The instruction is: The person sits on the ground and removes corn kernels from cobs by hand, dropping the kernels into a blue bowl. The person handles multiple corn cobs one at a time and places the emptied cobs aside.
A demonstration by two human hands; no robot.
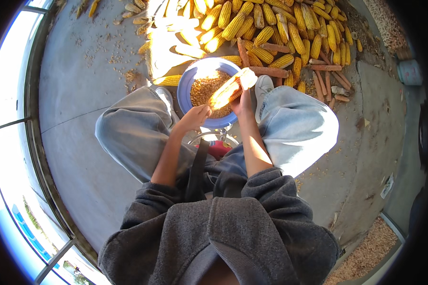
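Over a blue plastic basin [184, 93] between my feet, my right hand [239, 101] grips a sunlit, partly shelled ear of corn [225, 95] near its upper end. At the ear's lower tip is my left hand [196, 115], its fingers bent against the end; whether it grips the cob or some kernels cannot be told. Loose yellow corn kernels [204, 89] lie in the basin. Strong sunlight washes out part of the ear and hides its surface detail.
Beyond the basin lies a big heap of yellow corn ears [267, 35]. Bare reddish cobs [328, 83] lie at its right edge. Kernels [110, 60] are scattered on the concrete floor [75, 89]. A glass window or door [7, 156] runs along the left.
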